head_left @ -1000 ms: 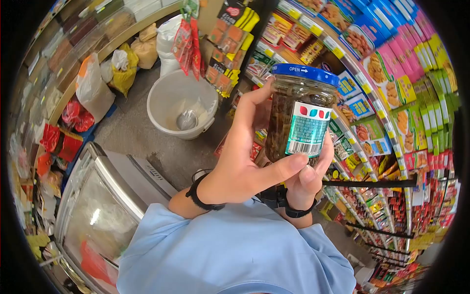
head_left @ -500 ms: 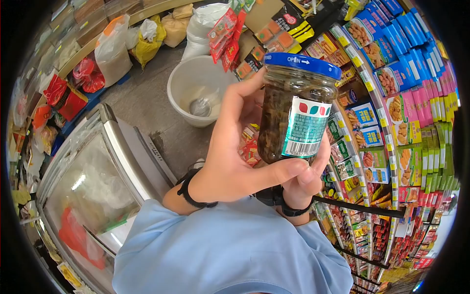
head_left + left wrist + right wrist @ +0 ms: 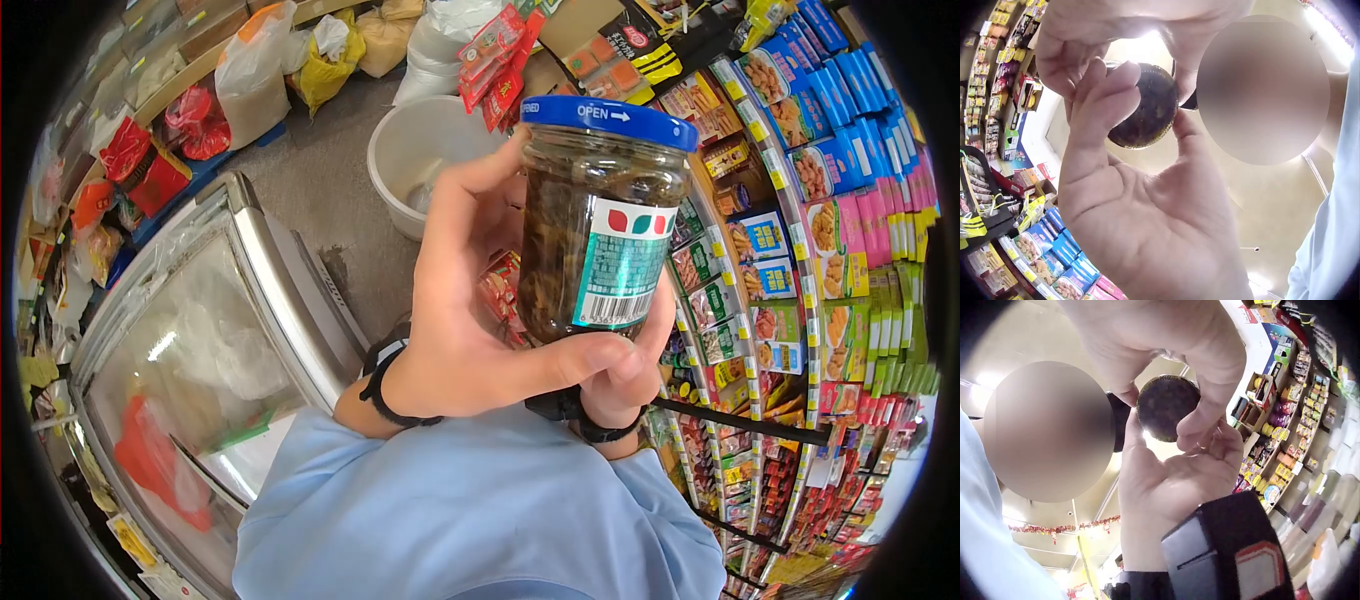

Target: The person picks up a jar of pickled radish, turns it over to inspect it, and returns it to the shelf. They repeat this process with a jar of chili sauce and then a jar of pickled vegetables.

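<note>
Both hands hold a glass jar (image 3: 555, 235) upright in front of the chest. Its blue lid (image 3: 610, 120) bears the word OPEN with an arrow, and dark brown pieces fill the inside. A white and green label (image 3: 625, 260) with a barcode faces the head camera. My left hand (image 3: 450, 310) curls round the jar's left side, its thumb across the lower front. My right hand (image 3: 625, 385) grips from the right and below, thumb beside the other thumb. Seen from beneath in the left wrist view, the jar's round base (image 3: 1147, 109) sits between both hands' fingers.
A glass-topped chest freezer (image 3: 190, 310) stands at the left. Ahead on the floor is a white bucket (image 3: 395, 185), with stuffed bags (image 3: 250, 90) along the far left. Shelves of packets and boxes (image 3: 845, 240) line the right side.
The head view has turned, so the bucket and shelves appear shifted to the right. The jar sits slightly further left and looks a little bigger; both hands keep their hold on it.
</note>
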Tool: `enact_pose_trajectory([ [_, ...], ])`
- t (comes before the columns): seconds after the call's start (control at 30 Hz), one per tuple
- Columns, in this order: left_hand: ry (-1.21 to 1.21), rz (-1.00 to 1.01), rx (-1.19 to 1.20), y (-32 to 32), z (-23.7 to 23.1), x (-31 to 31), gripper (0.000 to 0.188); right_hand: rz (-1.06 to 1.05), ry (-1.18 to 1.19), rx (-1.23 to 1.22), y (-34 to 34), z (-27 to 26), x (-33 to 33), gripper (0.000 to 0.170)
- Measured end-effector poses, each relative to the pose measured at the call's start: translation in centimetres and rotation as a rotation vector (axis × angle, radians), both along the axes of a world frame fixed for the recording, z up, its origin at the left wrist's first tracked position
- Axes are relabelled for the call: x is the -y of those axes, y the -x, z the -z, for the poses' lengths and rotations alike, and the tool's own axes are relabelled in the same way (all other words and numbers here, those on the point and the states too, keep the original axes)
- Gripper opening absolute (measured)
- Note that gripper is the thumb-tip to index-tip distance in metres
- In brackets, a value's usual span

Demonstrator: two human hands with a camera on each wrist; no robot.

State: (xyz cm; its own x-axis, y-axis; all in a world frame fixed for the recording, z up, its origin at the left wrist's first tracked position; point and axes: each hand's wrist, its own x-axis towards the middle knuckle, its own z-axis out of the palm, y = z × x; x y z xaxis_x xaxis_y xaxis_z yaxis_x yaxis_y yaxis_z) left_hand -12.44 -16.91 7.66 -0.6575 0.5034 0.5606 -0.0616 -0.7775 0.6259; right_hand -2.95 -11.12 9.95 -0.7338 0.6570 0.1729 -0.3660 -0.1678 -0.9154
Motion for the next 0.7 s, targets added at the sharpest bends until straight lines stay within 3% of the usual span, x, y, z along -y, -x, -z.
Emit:
enact_pose_trajectory([
  [0.17, -0.073, -0.051, -0.024, 0.1, 0.5, 0.8, 0.092, -0.053, -0.028, 0.026, 0.1, -0.4, 0.8, 0.08],
  [0.7, 0.006, -0.089, 0.045, -0.1, 0.1, 1.3, 0.089, -0.063, -0.071, 0.03, 0.2, 0.1, 0.9, 0.07],
])
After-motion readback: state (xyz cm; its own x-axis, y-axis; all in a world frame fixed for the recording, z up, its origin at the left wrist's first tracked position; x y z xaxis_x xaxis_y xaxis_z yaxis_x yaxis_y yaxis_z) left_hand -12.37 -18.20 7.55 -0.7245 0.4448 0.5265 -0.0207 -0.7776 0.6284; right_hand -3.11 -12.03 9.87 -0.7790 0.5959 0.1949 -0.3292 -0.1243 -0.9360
